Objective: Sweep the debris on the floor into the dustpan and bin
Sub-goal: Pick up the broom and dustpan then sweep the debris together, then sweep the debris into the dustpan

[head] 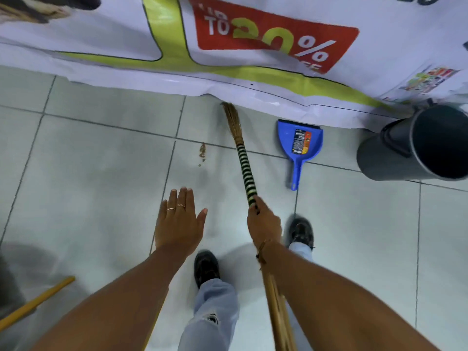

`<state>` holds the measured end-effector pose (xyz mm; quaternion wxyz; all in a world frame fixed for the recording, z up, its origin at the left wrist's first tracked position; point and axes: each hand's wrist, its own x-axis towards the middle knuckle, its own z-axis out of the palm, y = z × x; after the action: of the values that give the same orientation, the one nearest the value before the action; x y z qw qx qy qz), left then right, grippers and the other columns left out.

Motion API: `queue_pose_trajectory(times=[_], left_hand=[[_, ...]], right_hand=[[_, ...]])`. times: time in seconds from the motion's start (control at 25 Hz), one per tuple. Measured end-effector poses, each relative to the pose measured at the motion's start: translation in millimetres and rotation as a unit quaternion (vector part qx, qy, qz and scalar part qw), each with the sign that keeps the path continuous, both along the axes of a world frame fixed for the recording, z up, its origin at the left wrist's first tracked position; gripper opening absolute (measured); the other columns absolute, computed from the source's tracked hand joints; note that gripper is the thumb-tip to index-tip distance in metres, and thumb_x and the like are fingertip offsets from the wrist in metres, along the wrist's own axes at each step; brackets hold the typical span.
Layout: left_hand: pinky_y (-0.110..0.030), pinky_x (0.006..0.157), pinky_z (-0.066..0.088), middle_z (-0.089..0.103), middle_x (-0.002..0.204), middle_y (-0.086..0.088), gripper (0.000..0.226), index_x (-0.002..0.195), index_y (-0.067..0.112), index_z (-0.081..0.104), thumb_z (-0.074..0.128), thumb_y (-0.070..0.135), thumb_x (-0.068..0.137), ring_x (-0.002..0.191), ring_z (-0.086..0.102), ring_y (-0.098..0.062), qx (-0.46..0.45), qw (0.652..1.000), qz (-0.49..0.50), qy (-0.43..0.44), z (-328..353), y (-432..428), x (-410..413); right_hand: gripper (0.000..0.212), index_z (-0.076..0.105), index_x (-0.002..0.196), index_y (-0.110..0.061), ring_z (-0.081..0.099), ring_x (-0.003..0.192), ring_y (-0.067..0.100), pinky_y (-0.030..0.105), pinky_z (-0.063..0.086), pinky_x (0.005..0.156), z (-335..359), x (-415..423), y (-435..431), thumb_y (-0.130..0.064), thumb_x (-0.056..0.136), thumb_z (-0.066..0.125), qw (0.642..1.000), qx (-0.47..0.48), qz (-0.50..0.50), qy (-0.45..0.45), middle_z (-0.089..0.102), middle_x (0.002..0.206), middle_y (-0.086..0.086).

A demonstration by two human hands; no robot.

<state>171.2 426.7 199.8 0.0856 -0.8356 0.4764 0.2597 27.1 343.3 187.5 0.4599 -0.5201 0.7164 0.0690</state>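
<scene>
We see the debris [202, 151], a small brown scatter, on a pale floor tile [101, 173] beside a grout line, with bare tile open to its left. Just right of it runs the broom [244, 160], its bristle tip touching the edge of the printed banner [253, 46]. Our right hand [263, 222] has its fingers clamped on the striped handle; our left hand [180, 221] hovers flat, fingers apart. The blue dustpan [300, 141] lies against the banner edge, the grey bin [417, 143] near it to the right.
</scene>
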Motion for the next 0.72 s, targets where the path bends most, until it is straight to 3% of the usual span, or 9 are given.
queue_pose_trajectory(times=[0.12,0.28,0.4,0.52,0.64,0.72], left_hand=[[-0.039,0.121,0.01,0.018,0.159,-0.01,0.063,0.15,0.007,0.013,0.024,0.042,0.098,0.148,0.009,-0.026,-0.029,0.999,-0.021,0.004,-6.2,-72.6,-30.2],[-0.039,0.119,0.015,0.027,0.156,-0.012,0.06,0.148,0.005,0.021,0.031,0.038,0.098,0.147,0.015,-0.027,-0.049,0.998,-0.023,0.025,-33.2,-194.2,-99.2],[-0.039,0.117,0.021,0.034,0.153,-0.013,0.056,0.146,0.004,0.026,0.034,0.032,0.098,0.145,0.021,-0.029,-0.008,0.998,0.026,0.065,-76.8,-277.1,-165.3],[-0.042,0.112,0.029,0.041,0.146,-0.017,0.052,0.14,0.001,0.034,0.041,0.028,0.096,0.14,0.03,-0.032,0.067,0.986,0.097,0.116,-127.4,-333.5,-235.7],[-0.045,0.107,0.034,0.046,0.138,-0.021,0.05,0.131,-0.002,0.04,0.047,0.027,0.092,0.132,0.038,-0.036,0.139,0.961,0.192,0.144,-187.2,-370.7,-280.5],[-0.045,0.108,0.034,0.044,0.139,-0.021,0.054,0.132,-0.002,0.038,0.052,0.027,0.089,0.132,0.038,-0.037,0.159,0.95,0.232,0.139,-228.9,-389.1,-293.2]], right_hand=[[0.04,0.044,0.135,-0.036,0.057,0.11,0.041,0.044,0.049,0.096,-8.1,-46.2,-101.8,-0.035,0.095,0.039,0.998,-0.037,0.044,0.026,0.06,0.126,0.017],[0.041,0.052,0.125,-0.018,0.056,0.114,0.038,0.041,0.045,0.095,-28.4,-131.0,-227.5,-0.042,0.093,0.043,0.996,-0.014,0.022,0.082,0.06,0.125,0.019],[0.037,0.052,0.119,-0.004,0.057,0.114,0.038,0.042,0.046,0.093,-54.9,-190.2,-296.7,-0.031,0.093,0.048,0.99,-0.006,0.052,0.129,0.06,0.124,0.02],[0.038,0.04,0.124,-0.007,0.058,0.112,0.04,0.045,0.047,0.091,-98.2,-238.5,-346.7,-0.02,0.089,0.05,0.988,0.033,0.084,0.122,0.059,0.123,0.02],[0.052,0.038,0.13,-0.02,0.06,0.108,0.036,0.044,0.049,0.09,-153.3,-261.2,-383.1,-0.045,0.087,0.053,0.988,0.066,0.106,0.092,0.063,0.118,0.013],[0.053,0.049,0.124,-0.019,0.06,0.106,0.035,0.043,0.049,0.088,-192.3,-266.3,-393.5,-0.056,0.087,0.048,0.986,0.086,0.113,0.083,0.064,0.116,0.012]])
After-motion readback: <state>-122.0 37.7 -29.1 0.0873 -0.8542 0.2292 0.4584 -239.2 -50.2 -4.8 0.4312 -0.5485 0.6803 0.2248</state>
